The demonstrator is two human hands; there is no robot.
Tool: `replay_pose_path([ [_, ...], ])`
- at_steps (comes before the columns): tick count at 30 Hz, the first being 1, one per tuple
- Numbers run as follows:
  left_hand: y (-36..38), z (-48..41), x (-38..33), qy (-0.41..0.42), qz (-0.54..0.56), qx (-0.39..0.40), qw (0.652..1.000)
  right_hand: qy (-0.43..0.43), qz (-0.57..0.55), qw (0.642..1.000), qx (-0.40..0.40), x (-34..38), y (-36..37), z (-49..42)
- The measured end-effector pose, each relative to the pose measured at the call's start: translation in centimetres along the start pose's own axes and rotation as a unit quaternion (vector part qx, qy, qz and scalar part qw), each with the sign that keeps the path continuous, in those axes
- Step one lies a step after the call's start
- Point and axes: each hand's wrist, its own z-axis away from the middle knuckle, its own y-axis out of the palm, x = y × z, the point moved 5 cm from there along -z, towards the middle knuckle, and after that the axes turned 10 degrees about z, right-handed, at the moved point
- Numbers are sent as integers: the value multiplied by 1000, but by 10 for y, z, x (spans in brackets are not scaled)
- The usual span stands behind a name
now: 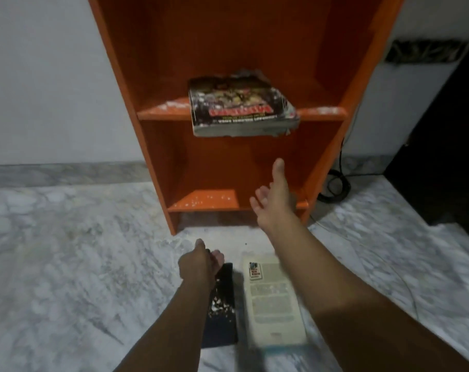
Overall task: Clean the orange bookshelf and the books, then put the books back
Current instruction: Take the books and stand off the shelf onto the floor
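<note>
The orange bookshelf (161, 115) stands against the wall. A worn, tattered book (241, 108) lies flat on its middle shelf and overhangs the front edge. My right hand (273, 200) is open, palm turned left, in front of the bottom shelf and below that book, touching nothing. My left hand (198, 264) is lower, over the floor, with its fingers curled on the top end of a dark flat book (222, 326) that has white crumbs on its cover. A white book (273, 304) lies flat on the floor beside it, partly under my right forearm.
White specks of dust (209, 200) lie on the bottom shelf and along the middle shelf's front. A black cable (335, 183) coils on the marble floor (67, 251) right of the bookshelf. Dark furniture (448, 157) stands at the far right.
</note>
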Motion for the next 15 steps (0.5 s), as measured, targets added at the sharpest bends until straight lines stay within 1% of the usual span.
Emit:
replay_pose_path([
  [3,40,43,-51,46,31,49,997,3,-50,995,85,52,45,11],
  [5,60,69,-81,72,45,75,994,19,-71,992,100,70,64,10],
  [9,90,107,-129,97,42,146,984,56,-6,994,92,78,80,5],
  [12,100,136,-158,154,15,169,973,33,57,997,43,86,77,5],
  [13,103,145,-168,181,16,171,968,21,55,998,28,89,77,8],
  [15,114,167,-185,219,36,186,957,8,4,999,33,91,77,14],
])
